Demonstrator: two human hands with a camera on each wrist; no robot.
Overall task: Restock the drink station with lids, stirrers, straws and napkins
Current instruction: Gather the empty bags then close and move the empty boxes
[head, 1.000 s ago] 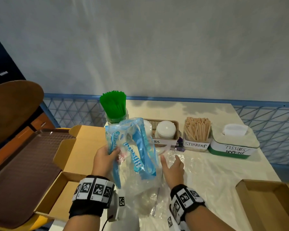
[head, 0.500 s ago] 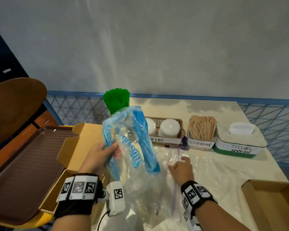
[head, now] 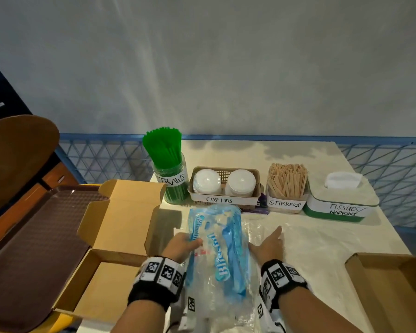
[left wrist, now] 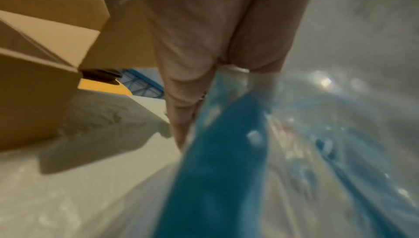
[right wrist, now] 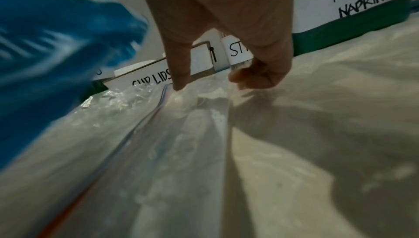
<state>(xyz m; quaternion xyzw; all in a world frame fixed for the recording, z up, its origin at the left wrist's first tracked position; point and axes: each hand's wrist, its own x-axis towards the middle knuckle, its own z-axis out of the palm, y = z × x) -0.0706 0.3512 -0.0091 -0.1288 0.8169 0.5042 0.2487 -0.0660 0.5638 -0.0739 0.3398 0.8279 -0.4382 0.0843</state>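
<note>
My left hand (head: 183,243) grips a crumpled blue-and-clear plastic wrapper (head: 216,248), held low over the near table; in the left wrist view its blue band (left wrist: 215,170) runs past my fingers (left wrist: 181,116). My right hand (head: 269,243) rests on a clear zip bag (head: 305,241) lying flat, one finger stretched forward. From the right wrist, one fingertip touches the bag (right wrist: 172,134). Along the back stand a straw jar (head: 169,179), a cup-lid basket (head: 226,200), a stirrer holder (head: 286,183) and a tissue box (head: 341,205).
An open cardboard box (head: 111,236) sits left of the table on a brown tray (head: 29,248). A second cardboard box (head: 394,284) lies at the near right. A wooden chair back (head: 17,152) and blue mesh railing (head: 106,159) stand behind.
My left hand has brought the wrapper down from chest height toward the table. My right hand stays on the clear bag.
</note>
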